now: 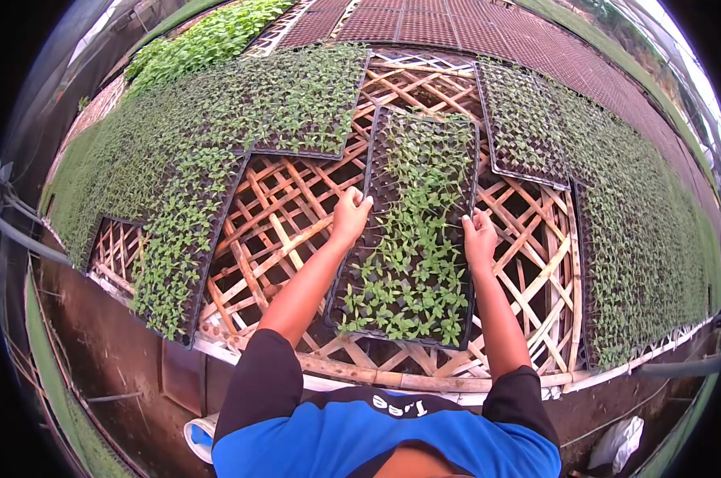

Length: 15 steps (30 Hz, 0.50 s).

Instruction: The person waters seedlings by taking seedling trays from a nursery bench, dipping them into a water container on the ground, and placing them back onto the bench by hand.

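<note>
A long black seedling tray lies lengthwise in front of me on a bamboo lattice, filled with small green seedlings. Along its left side, several cells show dark soil with few or no leaves. My left hand is closed at the tray's left rim, thumb and fingers pinched together. At the right rim, slightly nearer to me, my right hand is closed in the same way. The fingertips' exact contact with the rim is partly hidden.
The bamboo lattice has wide gaps and a pale front rail. More seedling trays stand left and right. Farther back are brown cell trays and brighter green plants. A white bucket is below left, a white sack below right.
</note>
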Available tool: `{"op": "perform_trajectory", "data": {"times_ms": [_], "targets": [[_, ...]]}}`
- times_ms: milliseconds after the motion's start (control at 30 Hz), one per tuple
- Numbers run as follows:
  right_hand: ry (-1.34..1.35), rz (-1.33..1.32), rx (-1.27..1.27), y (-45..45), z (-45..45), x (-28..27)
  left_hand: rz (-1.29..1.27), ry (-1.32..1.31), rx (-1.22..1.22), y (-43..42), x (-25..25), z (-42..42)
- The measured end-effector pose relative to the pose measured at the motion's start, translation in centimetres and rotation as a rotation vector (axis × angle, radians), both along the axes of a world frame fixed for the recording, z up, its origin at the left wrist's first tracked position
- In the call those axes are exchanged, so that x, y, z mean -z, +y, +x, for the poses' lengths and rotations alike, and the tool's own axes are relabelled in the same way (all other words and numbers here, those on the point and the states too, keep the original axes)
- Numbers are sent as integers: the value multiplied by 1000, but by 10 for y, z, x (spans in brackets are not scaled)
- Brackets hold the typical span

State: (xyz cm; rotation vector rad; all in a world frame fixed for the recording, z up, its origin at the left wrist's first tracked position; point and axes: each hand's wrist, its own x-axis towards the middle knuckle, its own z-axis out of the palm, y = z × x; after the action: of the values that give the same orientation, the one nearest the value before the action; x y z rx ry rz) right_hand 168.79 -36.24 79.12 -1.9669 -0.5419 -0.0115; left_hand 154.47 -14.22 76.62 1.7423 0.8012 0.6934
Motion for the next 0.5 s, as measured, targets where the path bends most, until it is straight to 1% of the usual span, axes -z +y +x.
{"op": "perform_trajectory", "data": {"times_ms": [67, 100, 167, 200, 300, 367, 433, 500], "targets": [[32, 66, -16, 23, 29, -9, -15, -56, -22, 28, -2, 28], [24, 78, -17, 38, 47, -13, -6, -32, -31, 40, -11, 43], [-23, 47, 19, 74, 80, -26, -34, -69, -23, 66, -27, 80], [-14, 25, 19, 92, 114, -9, -6, -77, -24, 90, -20, 105], [-101, -102, 113, 151, 178, -11, 48, -53, -55, 148, -15, 174], [-116, -116, 140, 193, 226, -1, 145, -15, -84, 193, 3, 222], [-102, -215, 149, 228, 259, -3, 195, 22, -107, 230, 13, 256], [-115, -266, 164, 258, 286, 5, 241, 121, -166, 261, 24, 280]]}}
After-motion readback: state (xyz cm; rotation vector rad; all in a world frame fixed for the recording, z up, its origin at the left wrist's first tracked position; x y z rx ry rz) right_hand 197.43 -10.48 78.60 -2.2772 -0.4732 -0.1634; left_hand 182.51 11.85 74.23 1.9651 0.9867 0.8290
